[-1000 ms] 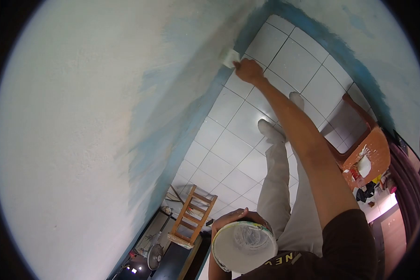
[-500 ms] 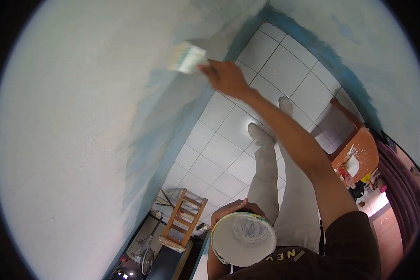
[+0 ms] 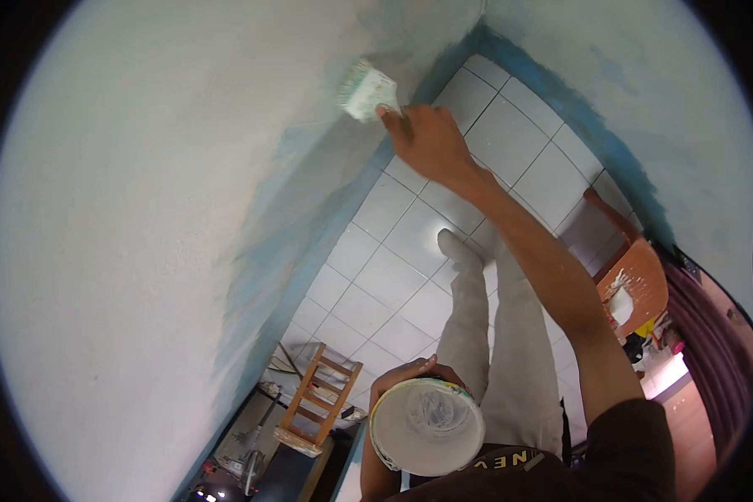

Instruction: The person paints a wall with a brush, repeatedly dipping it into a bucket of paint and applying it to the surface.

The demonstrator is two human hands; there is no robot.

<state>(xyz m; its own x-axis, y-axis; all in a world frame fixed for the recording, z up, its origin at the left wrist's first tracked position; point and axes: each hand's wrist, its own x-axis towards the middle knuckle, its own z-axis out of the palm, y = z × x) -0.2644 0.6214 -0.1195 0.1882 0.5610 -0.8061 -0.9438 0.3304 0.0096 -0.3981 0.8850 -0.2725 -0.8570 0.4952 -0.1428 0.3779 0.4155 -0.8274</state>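
My right hand (image 3: pixel 431 144) is closed round the handle of a wide paintbrush (image 3: pixel 370 94). White paint coats the brush, and its bristles are against the wall (image 3: pixel 142 209) or very close to it. Pale paint covers much of this wall, while blue patches show along its lower part. Near my waist, my left hand (image 3: pixel 393 376) wraps round the side of a paint bucket (image 3: pixel 427 456). The bucket is tilted toward me, its inside coated with white paint; part of the left hand is hidden behind it.
A small wooden ladder (image 3: pixel 320 400) stands by the wall at lower left, near a fan (image 3: pixel 251 468). To the right is a paint-spattered orange chair (image 3: pixel 644 280) with items on it, beside a dark curtain (image 3: pixel 699 360). White tiles (image 3: pixel 402 217) cover the floor.
The paintbrush in my right hand has moved right and slightly up along the wall. My left hand still holds the bucket. The whole view has shifted slightly.
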